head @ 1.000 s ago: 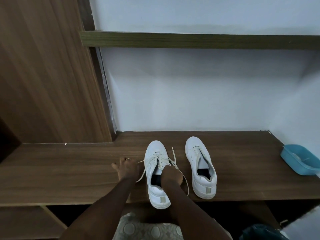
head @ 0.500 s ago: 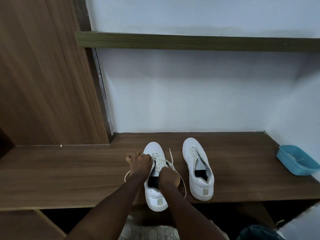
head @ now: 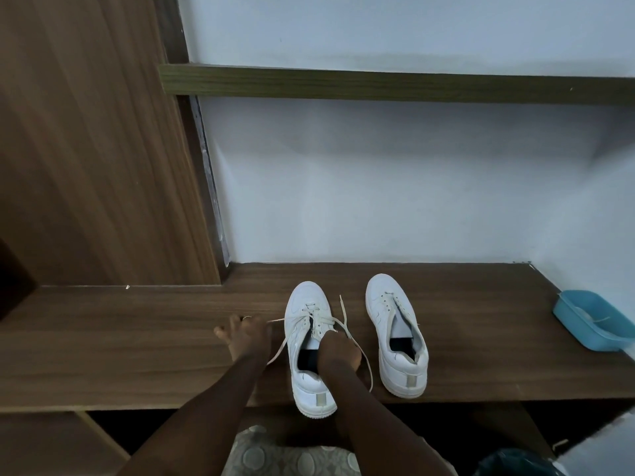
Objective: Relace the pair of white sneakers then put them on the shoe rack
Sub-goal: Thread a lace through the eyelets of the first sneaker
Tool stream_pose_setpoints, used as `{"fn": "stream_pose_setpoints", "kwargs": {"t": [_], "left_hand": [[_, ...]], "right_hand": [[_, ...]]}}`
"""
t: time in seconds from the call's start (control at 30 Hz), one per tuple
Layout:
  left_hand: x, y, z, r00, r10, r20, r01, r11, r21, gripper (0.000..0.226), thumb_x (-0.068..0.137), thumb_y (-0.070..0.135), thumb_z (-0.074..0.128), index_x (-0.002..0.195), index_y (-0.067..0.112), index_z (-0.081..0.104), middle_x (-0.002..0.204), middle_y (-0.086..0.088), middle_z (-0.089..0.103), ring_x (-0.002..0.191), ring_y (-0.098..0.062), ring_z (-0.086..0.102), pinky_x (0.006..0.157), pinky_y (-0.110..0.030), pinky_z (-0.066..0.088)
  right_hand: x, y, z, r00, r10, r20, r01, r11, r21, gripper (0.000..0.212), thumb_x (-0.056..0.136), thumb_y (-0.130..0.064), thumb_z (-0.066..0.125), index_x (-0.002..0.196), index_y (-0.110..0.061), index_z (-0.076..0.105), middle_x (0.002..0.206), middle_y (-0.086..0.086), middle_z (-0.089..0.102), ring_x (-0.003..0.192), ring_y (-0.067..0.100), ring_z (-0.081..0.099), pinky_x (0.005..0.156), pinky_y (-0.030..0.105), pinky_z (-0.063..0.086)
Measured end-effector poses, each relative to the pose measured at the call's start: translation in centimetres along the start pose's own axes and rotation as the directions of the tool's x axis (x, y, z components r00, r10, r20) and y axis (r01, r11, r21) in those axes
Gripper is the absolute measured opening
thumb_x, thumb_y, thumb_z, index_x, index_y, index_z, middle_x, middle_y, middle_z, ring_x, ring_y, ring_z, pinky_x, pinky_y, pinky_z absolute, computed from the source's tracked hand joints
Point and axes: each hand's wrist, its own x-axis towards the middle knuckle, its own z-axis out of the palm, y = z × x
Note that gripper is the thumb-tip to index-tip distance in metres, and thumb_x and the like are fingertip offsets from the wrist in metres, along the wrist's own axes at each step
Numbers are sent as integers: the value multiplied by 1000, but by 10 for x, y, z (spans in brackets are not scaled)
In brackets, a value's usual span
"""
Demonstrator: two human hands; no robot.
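Nearest, at the bottom edge, a patterned mat [head: 285, 455], with two bare forearms reaching forward above it. Just beyond, the front edge of a wooden desk [head: 137, 355], and the heel of a part-laced sneaker [head: 307, 297] hanging out over that edge. Looks liable to tip or slide off if a pull on the lace drags it backward. Right hand [head: 338, 352] planted on the sneaker's opening by the tongue, knuckles up, fingers tucked under and hidden. Cannot tell whether clamped on anything or only pressing down. Left hand [head: 245, 333] just beside the shoe, low over the desk, fingers partly splayed yet pinching one end of the lace [head: 316, 316] and drawing it out sideways. Other end of the lace trailing loose past the right wrist toward the desk edge. Could slip back out of its eyelet, or end up much shorter than its partner, if the sideways pull goes too far. Close on the right and not touching, a second sneaker [head: 385, 293], toe to the wall, eyelets seemingly empty. Farther right, near the desk's end, a blue tray [head: 591, 324]. Behind everything, a pale wall, a narrow shelf [head: 378, 84] across it higher up, and a tall wooden panel [head: 86, 149] on the left.
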Motion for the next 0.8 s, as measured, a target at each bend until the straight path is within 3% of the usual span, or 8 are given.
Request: {"fn": "stream_pose_setpoints", "kwargs": {"t": [0.23, 0.43, 0.5, 0.6, 0.8], "left_hand": [[2, 15, -1, 999, -3, 32, 4, 999, -47, 25, 95, 29, 41, 110, 26, 60, 108, 5, 64, 116, -20, 41, 104, -55, 23], [6, 42, -14, 953, 304, -19, -304, 953, -15, 32, 94, 20, 44, 122, 31, 55, 114, 6, 62, 125, -19, 35, 103, -55, 20], [5, 47, -15, 928, 372, 8, -372, 928, 14, 27, 96, 24, 43, 116, 30, 60, 112, 7, 63, 125, -18, 35, 105, -55, 20], [1, 48, -11, 936, 351, 16, -351, 936, 13, 26, 97, 26, 41, 103, 25, 66, 104, 6, 65, 121, -18, 36, 105, -54, 18], [-1, 42, -4, 954, 299, -16, -299, 954, 10, 21, 95, 23, 45, 98, 23, 66, 97, 4, 66, 117, -19, 37, 100, -53, 15]], "right_hand": [[0, 0, -1, 1000, 6, 2, -6, 1000, 7, 34, 97, -5, 35, 123, -12, 56, 127, 4, 58, 118, 20, 55, 89, 29, 46], [0, 1, -1, 1000, 1, -5, -1, 1000, 13, 35, 97, -5, 34, 124, -12, 55, 128, 4, 57, 119, 20, 55, 89, 28, 46], [-1, 2, -1, 1000, -10, -20, 10, 1000, 4, 33, 97, -5, 36, 122, -12, 56, 127, 3, 57, 118, 19, 55, 89, 27, 46], [-1, 3, -1, 1000, -13, -26, 13, 1000, 6, 34, 97, -5, 34, 121, -13, 58, 127, 3, 58, 117, 19, 56, 88, 27, 46], [0, 3, -2, 999, -19, -27, 19, 1000, 1, 34, 97, -4, 34, 121, -12, 58, 128, 4, 57, 118, 20, 55, 88, 28, 46]]}}
